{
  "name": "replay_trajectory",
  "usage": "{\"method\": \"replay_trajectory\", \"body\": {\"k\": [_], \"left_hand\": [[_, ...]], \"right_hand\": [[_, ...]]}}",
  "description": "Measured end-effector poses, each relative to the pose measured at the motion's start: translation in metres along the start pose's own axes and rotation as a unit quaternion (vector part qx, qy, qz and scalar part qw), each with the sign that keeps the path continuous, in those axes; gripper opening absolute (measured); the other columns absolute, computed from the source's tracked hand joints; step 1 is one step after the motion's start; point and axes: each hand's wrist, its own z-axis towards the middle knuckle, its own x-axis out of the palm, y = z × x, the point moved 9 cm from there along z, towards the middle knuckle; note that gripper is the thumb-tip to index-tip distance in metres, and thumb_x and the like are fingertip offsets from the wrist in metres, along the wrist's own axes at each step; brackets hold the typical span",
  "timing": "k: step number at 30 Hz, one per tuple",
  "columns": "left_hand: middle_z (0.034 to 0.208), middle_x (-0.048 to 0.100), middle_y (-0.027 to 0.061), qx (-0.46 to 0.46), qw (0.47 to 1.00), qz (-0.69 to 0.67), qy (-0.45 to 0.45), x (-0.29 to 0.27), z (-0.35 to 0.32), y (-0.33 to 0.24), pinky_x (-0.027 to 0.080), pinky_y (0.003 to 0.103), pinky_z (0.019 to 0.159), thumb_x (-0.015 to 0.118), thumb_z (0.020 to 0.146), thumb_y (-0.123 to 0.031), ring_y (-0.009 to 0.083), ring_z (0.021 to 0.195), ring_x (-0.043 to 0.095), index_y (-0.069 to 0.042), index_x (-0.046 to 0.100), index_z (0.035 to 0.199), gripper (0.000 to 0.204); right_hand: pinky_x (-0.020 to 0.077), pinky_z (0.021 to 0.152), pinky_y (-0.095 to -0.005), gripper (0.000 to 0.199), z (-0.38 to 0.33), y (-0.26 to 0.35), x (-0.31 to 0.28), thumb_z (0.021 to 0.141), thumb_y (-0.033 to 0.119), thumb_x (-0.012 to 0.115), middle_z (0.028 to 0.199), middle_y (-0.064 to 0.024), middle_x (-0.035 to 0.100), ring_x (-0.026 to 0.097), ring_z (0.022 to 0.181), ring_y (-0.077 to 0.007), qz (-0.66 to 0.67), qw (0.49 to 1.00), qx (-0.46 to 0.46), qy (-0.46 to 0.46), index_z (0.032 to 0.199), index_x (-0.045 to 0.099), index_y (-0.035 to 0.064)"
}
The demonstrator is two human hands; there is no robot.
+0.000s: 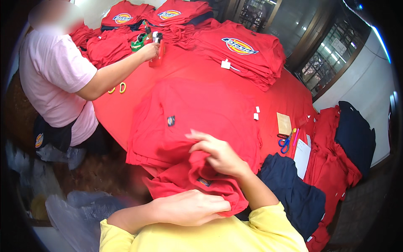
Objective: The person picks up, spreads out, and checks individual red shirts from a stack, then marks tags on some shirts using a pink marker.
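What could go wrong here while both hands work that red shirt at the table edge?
The red shirt is bunched in the left hand and right hand half off the table; it might slide floorward. Pulling it may drag the folded red stack beneath askew. The blue scissors lie close enough to snag loose fabric.

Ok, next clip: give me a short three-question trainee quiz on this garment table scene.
1. True or false: both of the wearer's hands touch the red garment.
2. What lies just right of the blue-handled scissors? A) white paper sheet B) tape roll C) hanger
3. What colour is the co-worker's top?

Key: 1 true, with left hand and right hand both on it. 2 A, the white paper sheet. 3 Pink.
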Motion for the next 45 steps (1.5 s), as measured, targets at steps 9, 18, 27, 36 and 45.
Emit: {"method": "replay_trajectory", "body": {"k": [9, 18, 27, 36, 45], "left_hand": [[0.082, 0.066, 0.0128, -0.065, 0.970, -0.169, -0.162, -0.032, -0.065, 0.049, 0.051, 0.033, 0.066, 0.067, 0.084, -0.015, 0.0260, 0.075, 0.068, -0.004, 0.061, 0.105, 0.024], [0.074, 0.060, 0.0171, -0.209, 0.970, -0.121, -0.033, 0.035, -0.062, 0.096, 0.045, 0.038, 0.061, 0.065, 0.087, -0.024, 0.0332, 0.068, 0.061, -0.004, 0.057, 0.096, 0.024], [0.085, 0.067, 0.0144, -0.238, 0.940, -0.154, -0.191, -0.015, -0.150, 0.098, 0.051, 0.030, 0.069, 0.065, 0.081, -0.004, 0.0281, 0.076, 0.066, 0.002, 0.065, 0.100, 0.019], [0.086, 0.067, 0.0152, 0.049, 0.983, -0.100, -0.144, -0.046, -0.171, -0.019, 0.053, 0.035, 0.065, 0.072, 0.075, 0.002, 0.0308, 0.076, 0.066, 0.003, 0.069, 0.092, 0.018], [0.085, 0.064, 0.0121, -0.078, 0.986, 0.009, -0.148, -0.038, -0.160, -0.006, 0.052, 0.035, 0.064, 0.071, 0.074, -0.002, 0.0297, 0.077, 0.065, 0.000, 0.066, 0.096, 0.022]], "right_hand": [[0.0247, 0.111, -0.0579, 0.012, -0.199, 0.038, -0.140, 0.081, 0.004, 0.056, 0.080, -0.0133, 0.070, 0.066, 0.100, -0.0352, 0.010, 0.954, 0.187, -0.236, 0.085, 0.065, -0.0002], [0.0422, 0.050, -0.0266, 0.011, -0.239, 0.049, -0.137, 0.088, 0.004, 0.055, 0.064, -0.0103, 0.050, 0.050, 0.054, -0.0180, 0.185, 0.891, 0.168, -0.378, 0.083, 0.055, -0.0054], [0.0458, 0.096, -0.0312, 0.034, -0.267, -0.068, 0.021, 0.093, 0.006, 0.057, 0.123, -0.0042, 0.061, 0.057, 0.109, -0.0137, 0.418, 0.761, 0.482, -0.121, 0.127, 0.056, 0.0013], [0.0455, 0.097, -0.0297, 0.041, -0.197, -0.107, 0.024, 0.094, 0.003, 0.046, 0.132, -0.0090, 0.056, 0.059, 0.111, -0.0174, 0.535, 0.733, 0.312, -0.281, 0.136, 0.049, 0.0016], [0.0418, 0.060, -0.0203, 0.041, -0.148, -0.174, 0.028, 0.088, 0.000, 0.051, 0.084, 0.0010, 0.063, 0.049, 0.065, -0.0024, 0.150, 0.900, 0.370, -0.173, 0.128, 0.056, 0.0057]]}}
